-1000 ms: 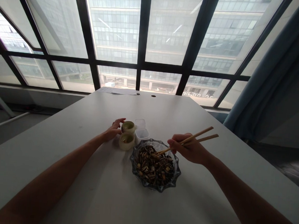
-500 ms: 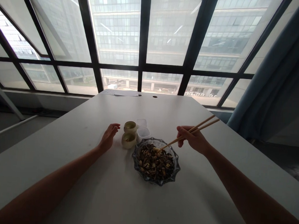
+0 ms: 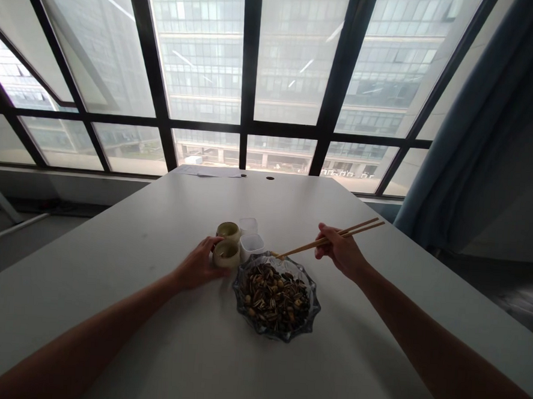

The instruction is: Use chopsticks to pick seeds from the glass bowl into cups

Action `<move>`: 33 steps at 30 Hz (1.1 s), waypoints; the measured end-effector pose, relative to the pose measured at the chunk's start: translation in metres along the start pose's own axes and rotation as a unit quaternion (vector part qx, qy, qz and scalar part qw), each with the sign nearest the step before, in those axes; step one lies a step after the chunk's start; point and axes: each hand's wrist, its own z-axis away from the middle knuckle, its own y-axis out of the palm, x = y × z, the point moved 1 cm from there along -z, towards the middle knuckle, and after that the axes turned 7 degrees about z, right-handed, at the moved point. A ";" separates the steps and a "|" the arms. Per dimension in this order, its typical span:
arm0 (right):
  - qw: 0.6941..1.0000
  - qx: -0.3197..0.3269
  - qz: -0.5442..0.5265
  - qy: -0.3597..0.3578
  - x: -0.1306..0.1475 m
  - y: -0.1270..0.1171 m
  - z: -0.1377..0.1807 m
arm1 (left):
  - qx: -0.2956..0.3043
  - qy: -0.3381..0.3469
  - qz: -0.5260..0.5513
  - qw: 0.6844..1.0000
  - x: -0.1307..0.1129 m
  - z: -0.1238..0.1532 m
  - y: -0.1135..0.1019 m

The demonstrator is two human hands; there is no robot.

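My right hand is closed on a pair of wooden chopsticks. Their tips are over the far rim of a scalloped glass bowl, with a small pale piece at them too tiny to make out. Striped sunflower seeds mixed with rounder nuts fill the bowl. My left hand curls around the left side of the nearer small greenish cup, thumb at its near side. A matching cup stands right behind it. Both cups are upright.
Right of the cups sit a clear plastic container and, behind it, a second clear piece. Papers lie at the far edge of the white table, before large windows. A blue curtain hangs at right.
My left hand has moved right and nearer, and its fingers have closed around the nearer cup. The chopstick tips have left the seeds and risen to the bowl's far rim.
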 end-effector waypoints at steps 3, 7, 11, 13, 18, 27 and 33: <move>0.999 -0.009 -0.007 -0.048 0.000 0.003 0.002 | -0.001 -0.008 -0.007 1.000 -0.002 0.000 0.001; 0.996 -0.028 0.001 -0.081 0.003 0.010 0.007 | -0.007 -0.009 -0.037 0.999 -0.006 0.000 0.001; 0.988 -0.056 0.058 -0.128 0.013 0.016 0.017 | -0.031 0.032 -0.056 0.997 -0.011 0.000 0.001; 0.978 -0.059 0.102 -0.172 0.020 0.018 0.025 | -0.035 0.049 -0.055 0.997 -0.013 0.000 0.001; 0.942 -0.017 0.201 -0.270 0.035 0.021 0.042 | -0.031 0.068 -0.063 0.995 -0.013 0.000 0.001; 0.961 -0.029 0.120 -0.247 0.035 0.022 0.035 | -0.039 0.086 -0.081 0.992 -0.011 0.001 0.002; 0.988 -0.102 -0.118 -0.017 0.015 0.018 0.010 | -0.035 0.085 -0.078 0.993 -0.013 0.001 0.002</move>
